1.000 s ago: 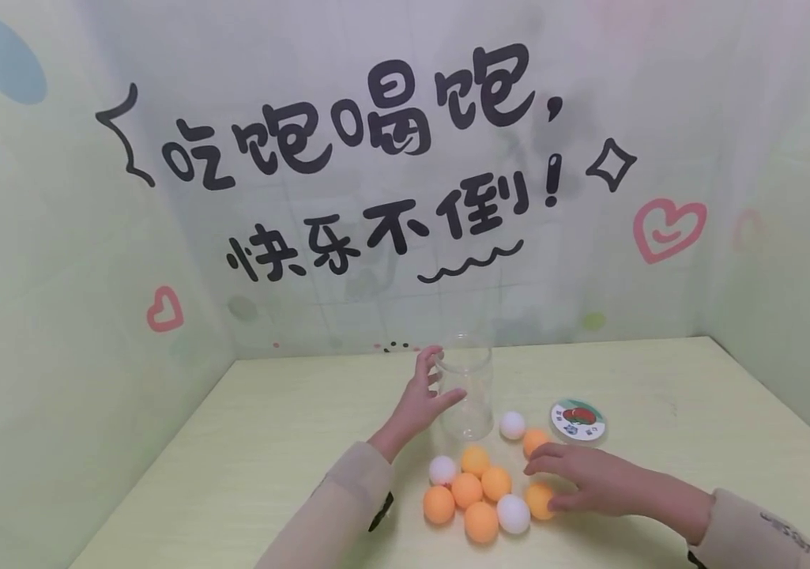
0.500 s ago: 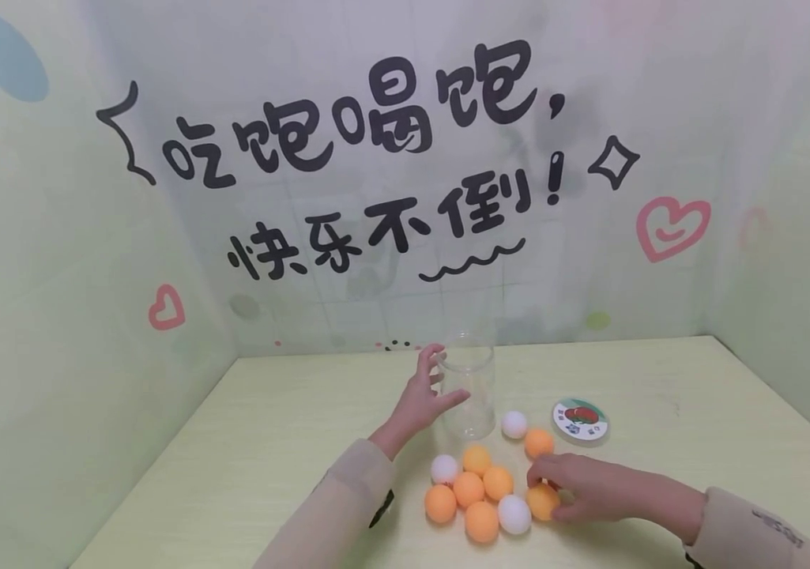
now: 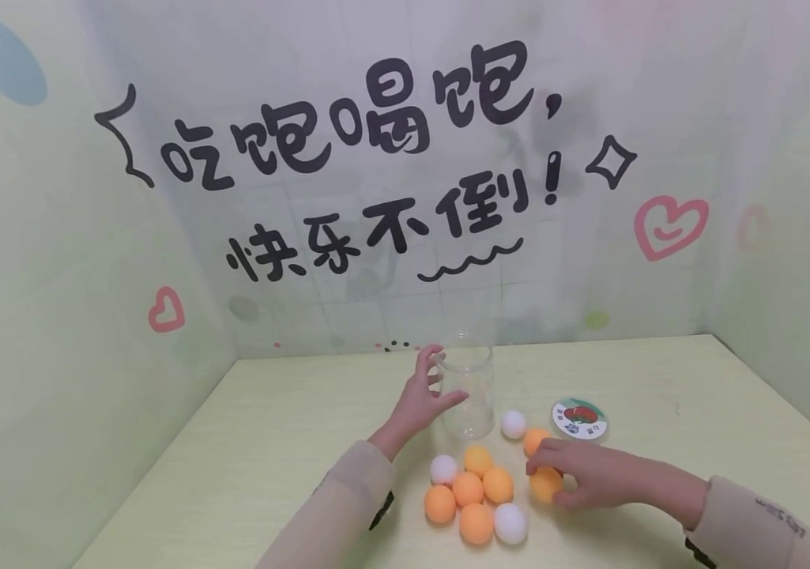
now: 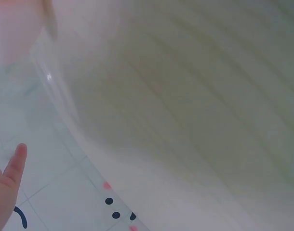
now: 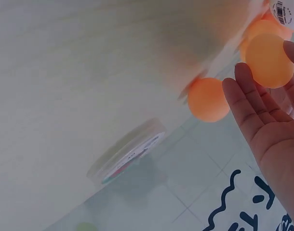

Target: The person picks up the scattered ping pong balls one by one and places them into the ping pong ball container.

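My left hand [image 3: 422, 403] holds the side of a clear plastic jar [image 3: 472, 395], thumb at the front and fingers round the back. The jar stands upright, with its mouth uncovered. My right hand [image 3: 600, 474] pinches an orange ping-pong ball [image 3: 545, 484] between thumb and fingers; the right wrist view shows the same ball [image 5: 269, 60] at the thumb tip. Just beyond these fingers is another orange ball [image 3: 536, 441], beside a white ball [image 3: 514, 425]. Several orange balls [image 3: 468, 489] and two white ones, such as this white ball [image 3: 510, 523], cluster in front of the jar.
Right of the jar lies a round lid [image 3: 580, 418] with a red and green picture label. The pale wooden table [image 3: 234, 450] is enclosed by printed fabric walls [image 3: 333, 316] at the back and both sides.
My right fingers have closed round the orange ball and moved it slightly away from the white one beside it. The two nearest balls in the cluster have shifted a little. My left hand stays at the jar.
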A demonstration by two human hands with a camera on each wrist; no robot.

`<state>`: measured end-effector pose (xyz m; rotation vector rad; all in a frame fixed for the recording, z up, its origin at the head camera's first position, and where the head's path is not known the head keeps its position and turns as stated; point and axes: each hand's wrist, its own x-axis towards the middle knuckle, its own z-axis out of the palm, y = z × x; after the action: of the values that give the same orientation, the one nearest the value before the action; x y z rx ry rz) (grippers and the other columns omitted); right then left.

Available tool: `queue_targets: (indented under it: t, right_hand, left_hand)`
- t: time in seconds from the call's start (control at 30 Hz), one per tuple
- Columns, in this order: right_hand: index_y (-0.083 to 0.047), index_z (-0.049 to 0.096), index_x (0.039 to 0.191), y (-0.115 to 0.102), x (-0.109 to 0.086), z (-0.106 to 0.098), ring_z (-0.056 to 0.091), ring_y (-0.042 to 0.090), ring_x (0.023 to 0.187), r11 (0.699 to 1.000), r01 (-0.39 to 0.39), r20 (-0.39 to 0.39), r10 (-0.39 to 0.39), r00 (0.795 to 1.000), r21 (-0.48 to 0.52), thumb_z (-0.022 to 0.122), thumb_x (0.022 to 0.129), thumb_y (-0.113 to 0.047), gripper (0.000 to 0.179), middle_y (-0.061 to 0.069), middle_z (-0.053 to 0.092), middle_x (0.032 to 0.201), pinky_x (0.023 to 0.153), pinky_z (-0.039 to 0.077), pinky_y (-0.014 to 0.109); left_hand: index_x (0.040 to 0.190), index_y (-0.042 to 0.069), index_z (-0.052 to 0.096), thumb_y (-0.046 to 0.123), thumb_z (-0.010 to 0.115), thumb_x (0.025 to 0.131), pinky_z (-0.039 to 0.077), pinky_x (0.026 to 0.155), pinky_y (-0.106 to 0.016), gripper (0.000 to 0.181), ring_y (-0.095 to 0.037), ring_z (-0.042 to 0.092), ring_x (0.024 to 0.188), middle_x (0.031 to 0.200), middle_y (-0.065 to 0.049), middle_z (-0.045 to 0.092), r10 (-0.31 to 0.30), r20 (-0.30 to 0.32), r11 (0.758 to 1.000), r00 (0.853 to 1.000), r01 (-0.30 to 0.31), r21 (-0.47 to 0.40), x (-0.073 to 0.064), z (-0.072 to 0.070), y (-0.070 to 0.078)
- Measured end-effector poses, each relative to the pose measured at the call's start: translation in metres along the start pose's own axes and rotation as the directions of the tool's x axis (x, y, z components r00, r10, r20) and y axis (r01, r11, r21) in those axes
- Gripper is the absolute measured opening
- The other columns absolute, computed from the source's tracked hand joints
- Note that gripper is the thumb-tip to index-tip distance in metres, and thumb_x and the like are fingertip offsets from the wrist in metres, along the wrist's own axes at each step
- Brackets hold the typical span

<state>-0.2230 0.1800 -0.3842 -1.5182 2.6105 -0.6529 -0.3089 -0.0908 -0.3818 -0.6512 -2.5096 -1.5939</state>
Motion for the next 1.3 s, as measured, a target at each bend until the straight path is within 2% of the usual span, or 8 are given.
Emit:
queue_targets:
  t: [0.17, 0.37, 0.47, 0.87, 0.97, 1.1, 1.2, 1.3]
  right_hand:
    - [-0.013, 0.056, 0.107, 0.002, 0.004, -0.014, 0.046, -0.001, 0.08, 1.0, -0.01, -0.031, 0.01, 0.999, -0.011, 0.062, 0.079, -0.007, 0.029, -0.006, 0.053, 0.102, 0.065, 0.046, 0.02]
    - [-0.01, 0.058, 0.109, 0.002, 0.014, -0.039, 0.046, 0.002, 0.079, 0.99, -0.135, -0.039, 0.134, 0.99, -0.037, 0.062, 0.081, -0.011, 0.028, -0.006, 0.055, 0.101, 0.066, 0.046, 0.023]
    - [-0.009, 0.058, 0.11, 0.001, 0.018, -0.051, 0.047, 0.004, 0.08, 0.983, -0.18, -0.033, 0.179, 0.983, -0.03, 0.06, 0.082, -0.011, 0.028, -0.004, 0.055, 0.102, 0.067, 0.046, 0.024]
    - [-0.009, 0.058, 0.108, -0.006, 0.04, -0.088, 0.053, 0.012, 0.08, 0.969, -0.215, -0.109, 0.203, 0.973, -0.119, 0.062, 0.081, -0.008, 0.027, 0.0, 0.057, 0.1, 0.07, 0.049, 0.027]
    - [-0.008, 0.058, 0.107, -0.007, 0.045, -0.096, 0.054, 0.014, 0.077, 0.971, -0.199, -0.139, 0.181, 0.974, -0.132, 0.062, 0.08, -0.008, 0.027, 0.0, 0.058, 0.098, 0.068, 0.048, 0.026]
    - [-0.007, 0.059, 0.107, -0.01, 0.055, -0.103, 0.054, 0.015, 0.077, 0.971, -0.187, -0.176, 0.16, 0.971, -0.149, 0.062, 0.08, -0.008, 0.027, 0.002, 0.059, 0.097, 0.067, 0.048, 0.026]
    - [-0.007, 0.06, 0.108, -0.012, 0.063, -0.107, 0.053, 0.014, 0.078, 0.964, -0.212, -0.193, 0.179, 0.965, -0.162, 0.062, 0.08, -0.009, 0.028, 0.002, 0.058, 0.096, 0.068, 0.048, 0.027]
    - [-0.006, 0.06, 0.109, -0.013, 0.072, -0.109, 0.052, 0.015, 0.077, 0.959, -0.222, -0.213, 0.183, 0.96, -0.175, 0.063, 0.08, -0.009, 0.029, 0.003, 0.059, 0.094, 0.068, 0.048, 0.028]
  left_hand:
    - [0.136, 0.014, 0.023, 0.013, 0.071, 0.079, 0.047, 0.088, -0.048, 0.074, -0.046, 0.046, 0.115, 0.14, -0.021, 0.034, -0.001, -0.003, 1.0, 1.0, 0.001, -0.006, -0.003, 0.0, 0.006]
    - [0.134, 0.007, 0.023, 0.009, 0.069, 0.08, 0.047, 0.087, -0.049, 0.071, -0.047, 0.046, 0.114, 0.139, -0.026, 0.035, 0.005, 0.007, 1.0, 1.0, -0.005, -0.001, -0.013, -0.004, 0.031]
    - [0.134, 0.007, 0.023, 0.009, 0.069, 0.081, 0.046, 0.087, -0.05, 0.07, -0.047, 0.046, 0.114, 0.139, -0.026, 0.034, 0.011, 0.008, 1.0, 1.0, -0.011, -0.005, -0.015, -0.004, 0.035]
    - [0.134, 0.008, 0.024, 0.009, 0.07, 0.08, 0.047, 0.087, -0.049, 0.07, -0.046, 0.047, 0.113, 0.138, -0.025, 0.036, 0.015, 0.0, 1.0, 1.0, -0.015, -0.004, -0.016, -0.004, 0.038]
    - [0.133, 0.007, 0.024, 0.008, 0.07, 0.08, 0.047, 0.086, -0.049, 0.07, -0.046, 0.048, 0.112, 0.137, -0.026, 0.036, 0.021, -0.003, 1.0, 1.0, -0.021, -0.003, -0.015, -0.003, 0.037]
    - [0.135, 0.01, 0.023, 0.008, 0.07, 0.079, 0.047, 0.086, -0.05, 0.073, -0.047, 0.047, 0.113, 0.139, -0.025, 0.035, 0.022, -0.005, 1.0, 1.0, -0.022, -0.015, -0.006, 0.001, 0.017]
    - [0.136, 0.015, 0.022, 0.012, 0.071, 0.079, 0.047, 0.087, -0.049, 0.075, -0.046, 0.047, 0.114, 0.14, -0.022, 0.035, 0.018, -0.007, 1.0, 1.0, -0.018, -0.023, 0.0, 0.003, 0.002]
    - [0.136, 0.016, 0.023, 0.017, 0.072, 0.079, 0.048, 0.087, -0.046, 0.076, -0.043, 0.048, 0.114, 0.14, -0.019, 0.036, 0.022, -0.013, 1.0, 1.0, -0.023, -0.011, 0.001, 0.002, -0.002]
